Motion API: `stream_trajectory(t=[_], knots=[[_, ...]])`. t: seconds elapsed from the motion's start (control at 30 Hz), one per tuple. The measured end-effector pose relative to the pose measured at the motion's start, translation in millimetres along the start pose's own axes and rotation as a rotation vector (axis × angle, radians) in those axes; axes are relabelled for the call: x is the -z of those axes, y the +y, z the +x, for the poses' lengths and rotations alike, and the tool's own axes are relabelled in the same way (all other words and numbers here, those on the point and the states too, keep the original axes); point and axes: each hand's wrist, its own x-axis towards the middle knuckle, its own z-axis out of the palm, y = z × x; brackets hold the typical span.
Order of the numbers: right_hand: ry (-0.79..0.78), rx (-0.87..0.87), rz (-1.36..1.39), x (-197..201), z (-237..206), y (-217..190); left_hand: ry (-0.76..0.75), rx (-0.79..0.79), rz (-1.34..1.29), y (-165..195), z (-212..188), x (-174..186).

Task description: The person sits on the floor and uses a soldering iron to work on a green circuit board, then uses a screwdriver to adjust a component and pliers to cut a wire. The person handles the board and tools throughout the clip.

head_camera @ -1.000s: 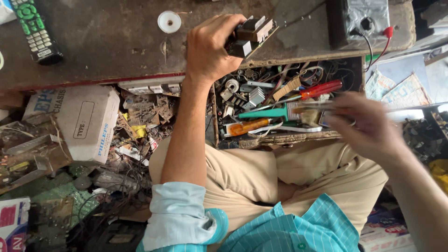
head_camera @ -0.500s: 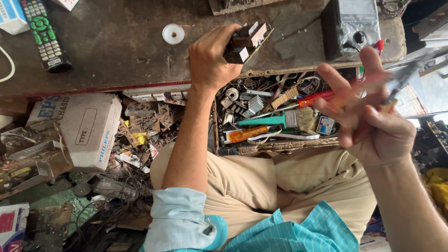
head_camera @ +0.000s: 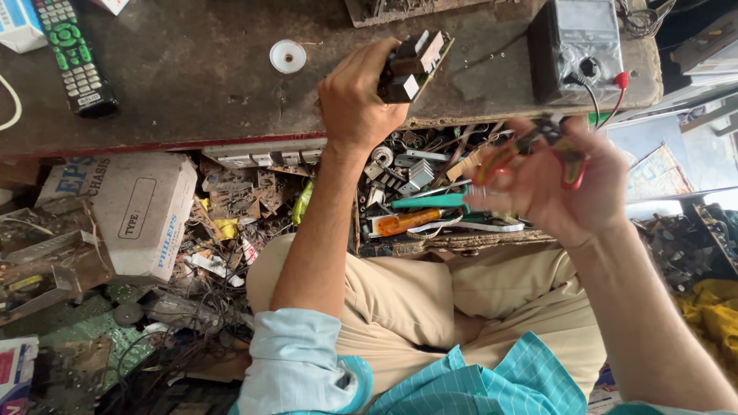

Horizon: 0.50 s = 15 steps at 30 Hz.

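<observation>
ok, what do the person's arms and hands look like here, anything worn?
Both hands are bare: no gloves, rings or watch visible. The left hand leads to a bare forearm, with a light blue sleeve rolled up near the elbow. The right hand is a bit motion-blurred; its forearm is bare too, and no sleeve shows on that side. The shirt is teal with thin pale stripes.

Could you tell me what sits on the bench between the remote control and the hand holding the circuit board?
In the head view, a small white round spool lies on the bench between the remote control and left hand.
</observation>
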Motion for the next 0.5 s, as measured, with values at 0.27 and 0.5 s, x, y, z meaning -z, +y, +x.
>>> stream_trajectory(t=[0.27, 0.5], knots=[[0.346, -0.018, -2.321, -32, 20, -3, -0.012, 0.005, 0.021, 2, -1, 1], [0.318, 0.154, -2.621, -72, 37, -34, -0.014, -0.003, 0.071, 4, -2, 2]])
